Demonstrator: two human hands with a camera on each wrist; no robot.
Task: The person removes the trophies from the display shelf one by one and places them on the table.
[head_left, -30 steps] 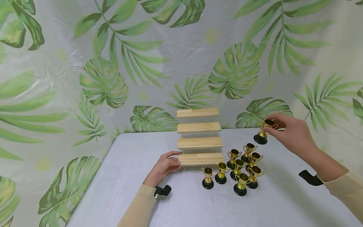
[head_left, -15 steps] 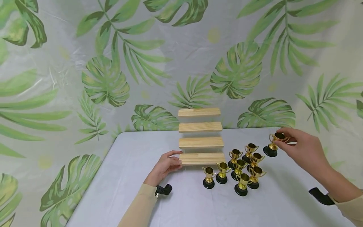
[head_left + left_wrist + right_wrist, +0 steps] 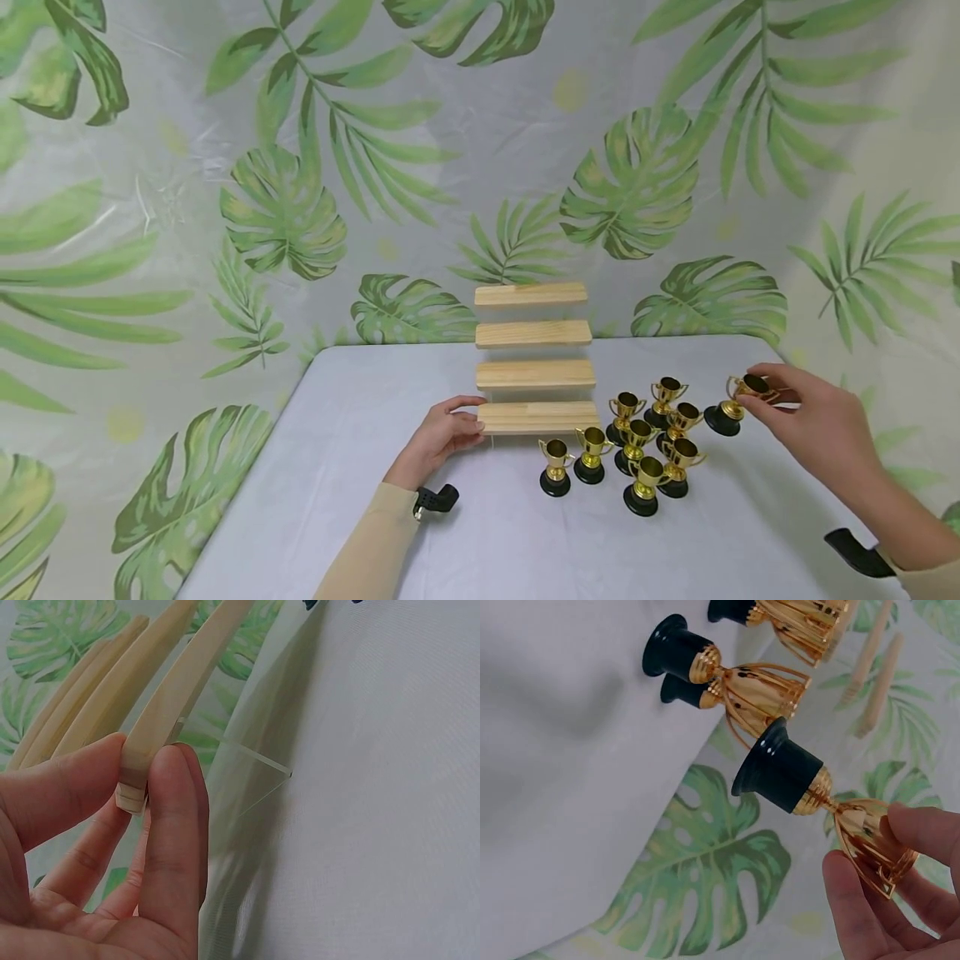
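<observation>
At the right of the head view, my right hand (image 3: 817,417) pinches a small gold trophy cup (image 3: 727,408) with a black base by its cup and handle. In the right wrist view the trophy cup (image 3: 802,787) is tilted, thumb and fingers around its bowl. My left hand (image 3: 444,437) grips the left end of the lowest shelf of a wooden stepped rack (image 3: 538,417). Seen from the left wrist, thumb and fingers of that hand (image 3: 97,847) pinch the end of the wooden board (image 3: 176,697). Several more trophy cups (image 3: 636,446) stand upright between the rack and my right hand.
The rack's upper boards (image 3: 532,333) rise in steps toward the back, with clear supports beneath the lowest. A white cloth covers the table (image 3: 337,433). Behind it hangs a leaf-patterned curtain (image 3: 405,192). A black wrist device (image 3: 435,500) sits on my left wrist.
My right hand has moved right and down, toward the table, carrying the trophy cup. My left hand keeps its grip on the lowest board. The view has shifted slightly.
</observation>
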